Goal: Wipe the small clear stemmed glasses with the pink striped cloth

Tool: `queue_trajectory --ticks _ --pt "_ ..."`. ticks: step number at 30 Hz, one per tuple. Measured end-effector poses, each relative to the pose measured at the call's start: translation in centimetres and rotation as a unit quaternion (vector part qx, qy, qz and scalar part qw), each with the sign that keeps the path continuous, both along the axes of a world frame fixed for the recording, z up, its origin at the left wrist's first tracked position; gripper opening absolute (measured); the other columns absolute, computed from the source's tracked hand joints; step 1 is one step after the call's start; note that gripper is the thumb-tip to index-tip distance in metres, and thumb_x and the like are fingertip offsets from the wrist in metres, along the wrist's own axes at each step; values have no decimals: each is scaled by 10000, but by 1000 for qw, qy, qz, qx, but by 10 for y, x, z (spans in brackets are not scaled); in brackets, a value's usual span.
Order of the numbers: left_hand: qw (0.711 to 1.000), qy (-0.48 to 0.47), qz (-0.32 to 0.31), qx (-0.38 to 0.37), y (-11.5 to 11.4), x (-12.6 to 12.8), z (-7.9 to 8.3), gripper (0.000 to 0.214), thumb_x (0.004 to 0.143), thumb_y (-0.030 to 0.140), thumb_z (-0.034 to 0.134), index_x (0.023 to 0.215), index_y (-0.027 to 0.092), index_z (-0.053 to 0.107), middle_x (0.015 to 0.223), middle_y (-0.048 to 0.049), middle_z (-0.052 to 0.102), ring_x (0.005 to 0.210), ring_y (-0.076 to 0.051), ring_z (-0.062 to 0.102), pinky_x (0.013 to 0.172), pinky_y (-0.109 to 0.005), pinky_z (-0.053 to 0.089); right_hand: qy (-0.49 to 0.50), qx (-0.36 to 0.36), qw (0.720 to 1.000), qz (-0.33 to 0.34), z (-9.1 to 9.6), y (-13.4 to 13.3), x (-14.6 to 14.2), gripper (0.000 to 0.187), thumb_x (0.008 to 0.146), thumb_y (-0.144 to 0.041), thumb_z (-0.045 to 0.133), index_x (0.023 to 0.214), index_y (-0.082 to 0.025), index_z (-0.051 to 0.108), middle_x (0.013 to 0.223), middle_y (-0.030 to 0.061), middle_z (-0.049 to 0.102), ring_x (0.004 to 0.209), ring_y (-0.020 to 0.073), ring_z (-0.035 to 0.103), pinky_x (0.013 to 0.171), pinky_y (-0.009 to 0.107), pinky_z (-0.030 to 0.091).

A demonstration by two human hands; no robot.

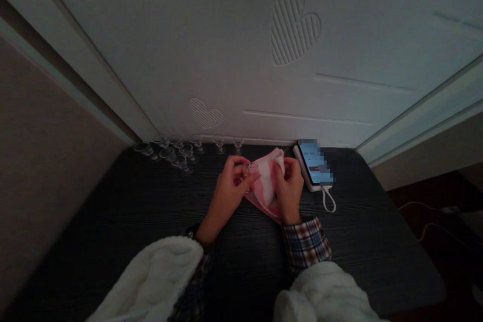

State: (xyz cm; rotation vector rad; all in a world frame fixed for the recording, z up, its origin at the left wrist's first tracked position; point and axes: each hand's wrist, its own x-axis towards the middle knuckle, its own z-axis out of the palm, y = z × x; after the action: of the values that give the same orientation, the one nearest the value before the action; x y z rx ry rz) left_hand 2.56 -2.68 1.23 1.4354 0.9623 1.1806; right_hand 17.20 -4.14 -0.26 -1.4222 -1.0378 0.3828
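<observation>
My left hand [228, 192] is closed around a small clear stemmed glass [248, 169], held over the dark table [124, 216]. Beside it my right hand [290, 187] grips a pink and white cloth [267, 181], which is pressed against the glass. The cloth hangs down between both hands and touches the table. Both arms wear plaid cuffs under fluffy white sleeves.
Several small clear glasses [180, 151] stand in a cluster along the table's back edge by the wall. A lit phone on a white power bank [314, 167] lies right of my hands, its white cable [329, 200] looping forward. A white panel with heart reliefs [292, 20] rises behind.
</observation>
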Motion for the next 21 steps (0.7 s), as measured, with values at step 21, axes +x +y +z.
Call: queue_trajectory --ticks 21 --pt "977 171 40 124 0 1 1 290 808 322 632 1056 211 531 983 -33 635 873 -177 615 779 -297 484 20 13 984 178 8 -8 -10 178 874 -340 526 953 -203 608 816 -4 630 710 128 571 652 246 444"
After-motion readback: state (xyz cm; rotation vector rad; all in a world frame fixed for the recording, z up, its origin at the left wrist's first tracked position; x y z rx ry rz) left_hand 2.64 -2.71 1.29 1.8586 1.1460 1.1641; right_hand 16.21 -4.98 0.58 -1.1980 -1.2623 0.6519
